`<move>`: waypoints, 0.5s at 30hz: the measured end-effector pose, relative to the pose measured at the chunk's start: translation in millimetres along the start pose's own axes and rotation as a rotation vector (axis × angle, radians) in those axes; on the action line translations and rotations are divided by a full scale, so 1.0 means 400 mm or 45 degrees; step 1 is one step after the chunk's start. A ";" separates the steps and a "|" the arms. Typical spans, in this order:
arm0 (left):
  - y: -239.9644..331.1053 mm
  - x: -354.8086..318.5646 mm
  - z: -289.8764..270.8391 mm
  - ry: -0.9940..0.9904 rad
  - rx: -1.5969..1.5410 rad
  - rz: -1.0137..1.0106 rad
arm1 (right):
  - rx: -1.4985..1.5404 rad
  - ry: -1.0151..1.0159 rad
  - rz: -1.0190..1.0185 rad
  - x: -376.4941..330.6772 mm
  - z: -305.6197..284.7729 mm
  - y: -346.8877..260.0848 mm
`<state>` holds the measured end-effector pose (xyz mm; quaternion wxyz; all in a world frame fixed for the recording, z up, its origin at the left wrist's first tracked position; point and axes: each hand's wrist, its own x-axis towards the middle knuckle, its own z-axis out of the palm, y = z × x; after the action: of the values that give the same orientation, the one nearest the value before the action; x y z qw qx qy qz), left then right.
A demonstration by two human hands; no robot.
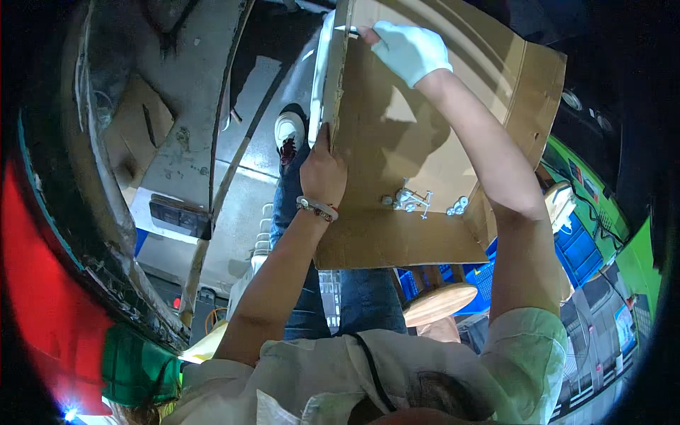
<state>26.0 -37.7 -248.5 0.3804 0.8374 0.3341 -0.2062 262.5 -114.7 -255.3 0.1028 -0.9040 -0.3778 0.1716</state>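
Item: large brown cardboard sheet point(425, 134), folded, with flaps, held up in front of the person; a fold line runs across its lower part, and the bottom flap point(397, 244) hangs over the person's lap.

Left hand point(323, 170): bare, a beaded bracelet point(316, 207) at the wrist, fingers closed over the left edge of the cardboard sheet about halfway down, thumb on the near face.

Right hand point(409, 49): in a white glove point(418, 53), at the upper left corner of the cardboard sheet, fingertips pinched on a small slim white object point(347, 30) at that edge; what the object is cannot be told.

White flat panel point(322, 78): stands edge-on just behind the left edge of the cardboard sheet, touching it.

Small metal fittings point(411, 200): a cluster of screws and brackets lying on the near face of the cardboard sheet along the fold line, a second, smaller group point(457, 207) just to the right.

Below the sheet: the person's legs in blue jeans point(354, 297), one white shoe point(288, 131) on the grey floor point(248, 205), a round wooden stool point(439, 303) beside the right knee, blue crates point(584, 251) toward the right edge of the view.

Left of view: a dark curved body panel point(92, 212) with red surface point(42, 304) beyond
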 end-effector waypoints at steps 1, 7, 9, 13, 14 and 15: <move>0.002 -0.002 0.000 -0.002 -0.015 -0.010 | 0.003 -0.003 0.002 -0.005 -0.002 -0.004; -0.015 0.003 0.005 0.063 -0.034 0.018 | 0.046 -0.117 0.126 -0.059 0.033 -0.054; -0.019 0.000 0.011 0.096 -0.042 0.053 | 0.081 -0.303 0.205 -0.079 0.033 -0.069; -0.012 -0.003 0.017 0.135 -0.058 0.044 | 0.110 -0.281 0.181 -0.100 0.034 -0.067; -0.012 -0.002 0.019 0.131 -0.057 0.045 | 0.078 -0.257 0.124 -0.107 0.036 -0.070; -0.012 -0.002 0.020 0.130 -0.069 0.041 | 0.046 -0.233 0.067 -0.113 0.035 -0.074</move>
<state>21.3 -41.8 -255.4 0.3887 0.8414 0.3451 -0.1478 208.3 -125.7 -248.3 0.0797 -0.8922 -0.3584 0.2630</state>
